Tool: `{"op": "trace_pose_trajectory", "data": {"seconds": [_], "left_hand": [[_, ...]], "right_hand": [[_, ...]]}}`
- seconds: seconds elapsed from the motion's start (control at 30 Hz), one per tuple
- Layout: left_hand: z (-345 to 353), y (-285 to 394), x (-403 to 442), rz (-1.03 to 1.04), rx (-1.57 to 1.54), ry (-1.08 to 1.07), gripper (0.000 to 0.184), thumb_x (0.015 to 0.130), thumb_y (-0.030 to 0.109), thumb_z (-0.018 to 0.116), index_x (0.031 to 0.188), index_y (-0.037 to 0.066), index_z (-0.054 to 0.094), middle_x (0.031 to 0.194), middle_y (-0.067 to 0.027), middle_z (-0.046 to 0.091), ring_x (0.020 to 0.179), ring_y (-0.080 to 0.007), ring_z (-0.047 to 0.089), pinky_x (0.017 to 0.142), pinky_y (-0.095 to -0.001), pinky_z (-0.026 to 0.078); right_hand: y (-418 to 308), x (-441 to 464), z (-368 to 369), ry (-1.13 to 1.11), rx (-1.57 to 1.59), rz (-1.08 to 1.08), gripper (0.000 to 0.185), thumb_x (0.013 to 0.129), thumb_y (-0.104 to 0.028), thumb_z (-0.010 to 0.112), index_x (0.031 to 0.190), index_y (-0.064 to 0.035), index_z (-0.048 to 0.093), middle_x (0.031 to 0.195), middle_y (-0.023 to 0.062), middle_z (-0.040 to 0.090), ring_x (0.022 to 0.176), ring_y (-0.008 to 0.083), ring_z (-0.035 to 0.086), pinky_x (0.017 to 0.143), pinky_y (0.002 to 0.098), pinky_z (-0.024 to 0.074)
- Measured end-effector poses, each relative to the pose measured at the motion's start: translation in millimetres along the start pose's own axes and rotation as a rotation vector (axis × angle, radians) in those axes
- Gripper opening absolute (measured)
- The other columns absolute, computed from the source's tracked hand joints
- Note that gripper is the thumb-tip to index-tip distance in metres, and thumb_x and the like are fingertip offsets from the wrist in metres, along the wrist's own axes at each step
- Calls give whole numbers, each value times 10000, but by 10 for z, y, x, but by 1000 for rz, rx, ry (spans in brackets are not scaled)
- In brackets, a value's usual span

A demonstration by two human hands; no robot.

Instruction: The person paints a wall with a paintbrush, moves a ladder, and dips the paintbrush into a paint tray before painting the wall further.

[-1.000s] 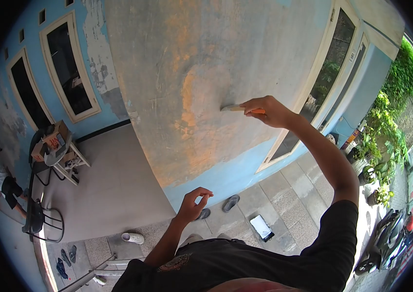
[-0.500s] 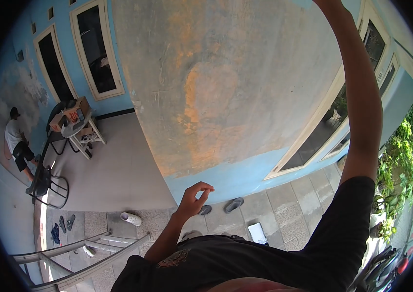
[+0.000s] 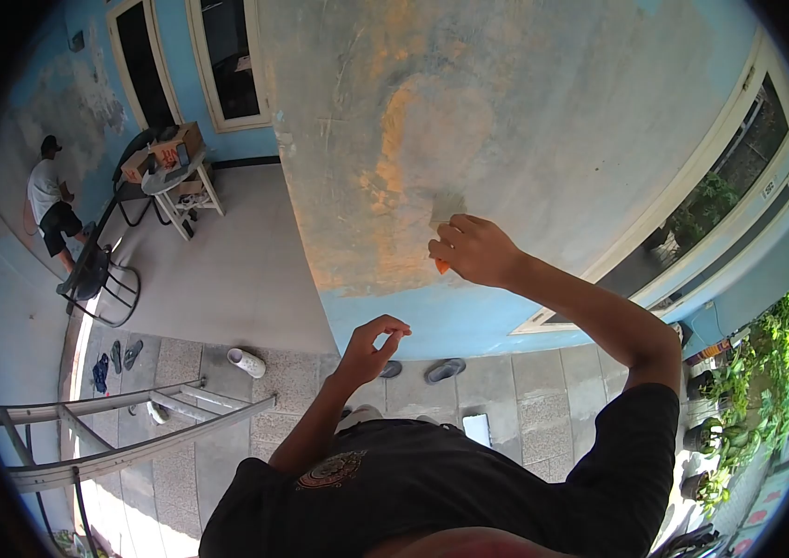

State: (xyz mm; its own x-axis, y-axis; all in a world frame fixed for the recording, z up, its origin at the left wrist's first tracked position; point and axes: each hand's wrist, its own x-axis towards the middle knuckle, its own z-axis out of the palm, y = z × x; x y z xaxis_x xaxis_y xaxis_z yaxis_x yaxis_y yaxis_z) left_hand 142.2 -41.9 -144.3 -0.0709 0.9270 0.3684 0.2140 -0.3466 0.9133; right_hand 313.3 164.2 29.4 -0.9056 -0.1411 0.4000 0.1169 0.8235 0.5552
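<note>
My right hand [image 3: 480, 251] is wrapped round a putty knife [image 3: 447, 208] with an orange handle. Its wide blade points up and lies against the bare, patchy part of the wall [image 3: 525, 139], where grey and orange show through. Lower down, my left hand [image 3: 374, 349] hangs in front of the blue strip of wall with thumb and forefinger curled together. Whether anything small sits in that pinch is too hard to see.
An aluminium ladder [image 3: 134, 442] stands at lower left. Sandals [image 3: 446, 371], a white cylindrical container [image 3: 247, 363] and a white flat object [image 3: 476, 430] lie on the paving. Behind are a table [image 3: 176, 177] with boxes, a chair [image 3: 101, 279] and another person [image 3: 48, 195]. Windows and plants [image 3: 767, 372] line the right.
My right hand has come down from above the upper edge of the view to the middle of the wall, bringing the putty knife into sight. My left hand keeps its curled pose.
</note>
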Motion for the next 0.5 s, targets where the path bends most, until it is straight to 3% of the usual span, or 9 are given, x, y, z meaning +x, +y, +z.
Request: {"op": "trace_pose_trajectory", "data": {"seconds": [0.07,0.17,0.23,0.27,0.3,0.33,0.37,0.4,0.5], "left_hand": [[-8,-1,-10,-11,15,18,126,1016,52,567,1081,5,664,1025,-110,737,997,-196,701,897,-343,531],[0,-2,-75,-29,20,60,119,990,37,597,1077,12,674,1031,-94,736,977,-190,697,887,-337,529],[-5,2,-76,-12,26,96,120,987,33,597,1074,9,676,1034,-97,739,979,-192,699,887,-336,531],[-5,18,-84,-4,34,113,116,987,32,597,1069,10,676,1032,-98,741,970,-192,700,884,-333,531],[-15,25,-91,-14,35,125,116,987,32,597,1069,10,676,1032,-98,741,970,-192,700,884,-333,531],[-24,27,-95,-6,42,139,114,986,29,598,1068,9,675,1030,-99,741,964,-192,701,882,-332,531],[-30,31,-107,-1,48,151,113,985,27,599,1067,8,674,1027,-99,740,959,-192,701,880,-330,531],[-38,40,-117,-8,39,158,110,983,22,602,1065,6,673,1026,-98,739,961,-194,699,879,-327,530],[-80,51,-151,-1,58,181,109,983,19,600,1063,4,672,1027,-99,739,966,-195,697,880,-325,529]], "right_hand": [[-67,75,2,-230,346,104,75,898,-175,715,959,-132,706,954,34,677,922,209,682,750,339,605],[566,538,-503,-131,411,237,111,932,-196,723,1002,-111,714,1031,33,722,954,225,689,770,360,572],[1019,873,-1065,153,425,230,124,938,-119,727,1041,-53,708,1027,60,742,899,261,716,772,348,570],[1242,1031,-1333,355,258,96,134,943,-108,723,1063,-52,708,1010,71,744,888,255,722,767,345,568],[1465,1101,-1574,481,91,57,116,919,-161,741,1029,-141,711,981,40,728,815,231,699,694,345,553],[1947,958,-1695,538,-109,242,167,909,-85,761,1067,-98,710,1053,66,732,958,244,713,769,335,585],[1591,1414,-2108,819,7,-40,82,965,-49,676,1029,-6,706,1090,145,709,960,256,705,801,330,565],[1741,1467,-2216,912,-170,-57,95,960,-17,682,1049,5,708,1082,137,713,964,232,698,798,300,548],[1731,1528,-1890,863,-16,43,87,948,-30,701,1029,3,701,1071,150,715,947,266,703,800,316,552]]}}
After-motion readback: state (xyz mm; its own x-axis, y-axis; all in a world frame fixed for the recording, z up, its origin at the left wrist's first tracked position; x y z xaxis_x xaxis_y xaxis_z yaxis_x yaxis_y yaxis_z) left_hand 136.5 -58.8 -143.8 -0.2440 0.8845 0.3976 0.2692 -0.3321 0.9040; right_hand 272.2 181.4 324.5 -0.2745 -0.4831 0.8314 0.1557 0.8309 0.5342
